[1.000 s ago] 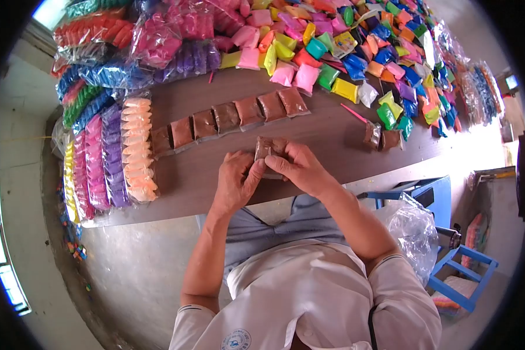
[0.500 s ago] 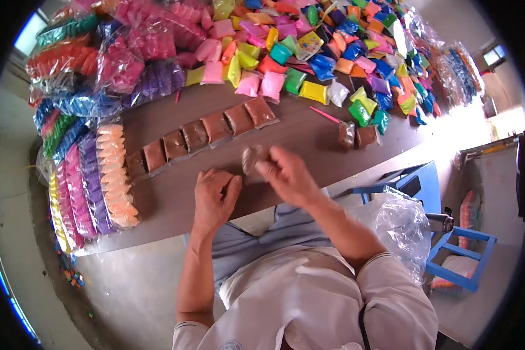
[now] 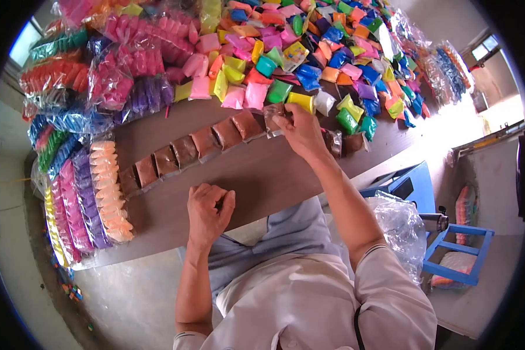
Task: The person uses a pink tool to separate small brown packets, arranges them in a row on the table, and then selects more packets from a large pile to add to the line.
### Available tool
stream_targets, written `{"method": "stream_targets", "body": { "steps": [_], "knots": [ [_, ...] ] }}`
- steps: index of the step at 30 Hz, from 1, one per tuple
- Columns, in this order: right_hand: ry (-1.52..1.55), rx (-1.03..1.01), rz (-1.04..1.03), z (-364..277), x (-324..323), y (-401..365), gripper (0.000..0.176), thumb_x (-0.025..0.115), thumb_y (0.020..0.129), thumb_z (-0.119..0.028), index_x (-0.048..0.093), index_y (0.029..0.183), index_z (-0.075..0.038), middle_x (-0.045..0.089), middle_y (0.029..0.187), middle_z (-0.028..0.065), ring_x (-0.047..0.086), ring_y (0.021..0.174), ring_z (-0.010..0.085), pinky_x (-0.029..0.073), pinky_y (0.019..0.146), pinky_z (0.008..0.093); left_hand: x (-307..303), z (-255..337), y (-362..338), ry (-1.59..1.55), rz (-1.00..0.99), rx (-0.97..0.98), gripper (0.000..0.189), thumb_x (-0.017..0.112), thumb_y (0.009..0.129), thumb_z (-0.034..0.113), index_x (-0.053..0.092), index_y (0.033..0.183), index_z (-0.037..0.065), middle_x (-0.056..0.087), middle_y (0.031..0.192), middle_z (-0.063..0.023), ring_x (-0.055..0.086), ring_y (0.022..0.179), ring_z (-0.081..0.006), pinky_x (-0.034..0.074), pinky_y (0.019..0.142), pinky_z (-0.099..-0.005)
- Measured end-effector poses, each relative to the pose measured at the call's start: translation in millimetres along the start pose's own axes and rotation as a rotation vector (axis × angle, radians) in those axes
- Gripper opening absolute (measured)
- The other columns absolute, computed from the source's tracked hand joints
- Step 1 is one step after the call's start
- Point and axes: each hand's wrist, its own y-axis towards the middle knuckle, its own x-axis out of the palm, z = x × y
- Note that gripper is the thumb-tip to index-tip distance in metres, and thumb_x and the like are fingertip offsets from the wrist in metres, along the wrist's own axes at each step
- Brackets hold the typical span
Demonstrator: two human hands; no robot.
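Observation:
My right hand [image 3: 302, 133] pinches a small brown packet [image 3: 272, 118] in clear wrap at the right end of a row. That row of brown packets [image 3: 205, 143] runs slantwise over the dark table, each one close to its neighbour. Loosely curled into a fist, my left hand [image 3: 209, 211] rests near the table's front edge with nothing visible in it. Just right of my right wrist lie two more brown packets, a crumpled shiny one [image 3: 333, 142] and a flatter one [image 3: 354, 143].
A large heap of coloured packets [image 3: 309, 76] covers the back of the dark table [image 3: 175, 213]. Bundled strips of packets, among them a peach strip [image 3: 109, 192], line the left side. Clear plastic bags [image 3: 394, 227] and a blue frame stool [image 3: 458, 254] are at the right.
My right hand has moved up and to the right, carrying the brown packet from beside my left hand to the end of the row. My left hand stays curled in nearly the same place.

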Motion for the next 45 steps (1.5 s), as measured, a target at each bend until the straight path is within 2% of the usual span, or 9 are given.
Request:
{"method": "stream_targets", "body": {
  "steps": [2, 10, 16, 28, 30, 33, 41, 43, 45],
  "knots": [
    [-0.099, -0.017, 0.085, -1, 0, -4, 0.032, 0.072, 0.089, -0.028, 0.064, 0.109, -0.004, 0.063, 0.073, 0.0135, 0.065, 0.071, 0.0298, 0.051, 0.068, 0.0404, 0, -1, 0, -0.008, 0.007, 0.011, 0.019, 0.071, 0.083, 0.012, 0.062, 0.067, 0.007, 0.059, 0.063, -0.0060, 0.054, 0.065, -0.0257, 0.037, 0.069, -0.0380],
    [-0.129, -0.185, 0.018, -4, -6, -13, 0.039, 0.072, 0.088, -0.024, 0.066, 0.121, -0.006, 0.065, 0.108, 0.0181, 0.063, 0.103, 0.0343, 0.050, 0.089, 0.0446, 0, -1, 0, 0.023, -0.021, 0.008, 0.018, 0.071, 0.084, 0.011, 0.062, 0.068, 0.006, 0.058, 0.063, -0.0060, 0.053, 0.065, -0.0257, 0.038, 0.070, -0.0378],
    [-0.152, -0.255, -0.025, -2, -4, -13, 0.024, 0.070, 0.087, -0.019, 0.071, 0.107, -0.005, 0.065, 0.105, 0.0138, 0.061, 0.104, 0.0338, 0.048, 0.092, 0.0427, 3, 0, 0, 0.008, 0.019, 0.029, 0.018, 0.071, 0.084, 0.011, 0.062, 0.069, 0.006, 0.056, 0.063, -0.0058, 0.053, 0.065, -0.0258, 0.037, 0.068, -0.0382],
    [-0.101, -0.340, 0.001, 4, -4, -19, 0.021, 0.063, 0.088, -0.012, 0.070, 0.107, -0.006, 0.065, 0.107, 0.0113, 0.061, 0.103, 0.0313, 0.046, 0.096, 0.0418, 5, 1, -6, 0.013, 0.077, 0.053, 0.019, 0.071, 0.086, 0.014, 0.062, 0.072, 0.005, 0.056, 0.064, -0.0081, 0.053, 0.065, -0.0274, 0.038, 0.068, -0.0394],
    [-0.068, -0.388, -0.020, 6, -5, -15, 0.014, 0.059, 0.087, -0.010, 0.068, 0.098, -0.008, 0.063, 0.102, 0.0141, 0.060, 0.101, 0.0345, 0.048, 0.091, 0.0437, 6, -2, -6, 0.032, 0.080, 0.061, 0.020, 0.071, 0.087, 0.014, 0.062, 0.071, 0.005, 0.056, 0.064, -0.0083, 0.053, 0.065, -0.0276, 0.038, 0.069, -0.0395],
    [-0.129, -0.350, -0.030, 4, -6, -16, 0.021, 0.064, 0.088, -0.013, 0.070, 0.107, -0.006, 0.065, 0.111, 0.0118, 0.061, 0.103, 0.0311, 0.046, 0.096, 0.0422, 8, -3, -8, 0.058, 0.080, 0.064, 0.020, 0.071, 0.087, 0.015, 0.062, 0.071, 0.005, 0.057, 0.064, -0.0086, 0.053, 0.065, -0.0280, 0.039, 0.069, -0.0398],
    [-0.088, -0.249, 0.095, -20, -12, 4, 0.034, 0.070, 0.087, -0.026, 0.067, 0.115, -0.008, 0.071, 0.097, 0.0135, 0.066, 0.099, 0.0329, 0.051, 0.085, 0.0457, 8, -1, -5, 0.045, 0.087, 0.082, 0.020, 0.071, 0.086, 0.014, 0.062, 0.071, 0.005, 0.057, 0.064, -0.0085, 0.053, 0.065, -0.0282, 0.039, 0.068, -0.0399],
    [-0.096, -0.179, 0.018, -34, -12, 20, 0.035, 0.073, 0.079, -0.028, 0.065, 0.103, -0.004, 0.071, 0.086, 0.0151, 0.068, 0.086, 0.0347, 0.053, 0.077, 0.0464, 8, -2, -6, 0.074, 0.081, 0.060, 0.020, 0.071, 0.085, 0.013, 0.061, 0.070, 0.005, 0.057, 0.064, -0.0082, 0.054, 0.065, -0.0282, 0.039, 0.068, -0.0398],
    [-0.140, -0.250, -0.001, -27, 4, 41, 0.035, 0.072, 0.078, -0.029, 0.065, 0.104, -0.006, 0.071, 0.086, 0.0155, 0.068, 0.087, 0.0351, 0.053, 0.077, 0.0473, 8, -2, -5, 0.073, 0.074, 0.061, 0.020, 0.071, 0.085, 0.012, 0.061, 0.070, 0.005, 0.057, 0.064, -0.0081, 0.054, 0.065, -0.0283, 0.039, 0.068, -0.0399]
  ]
}}
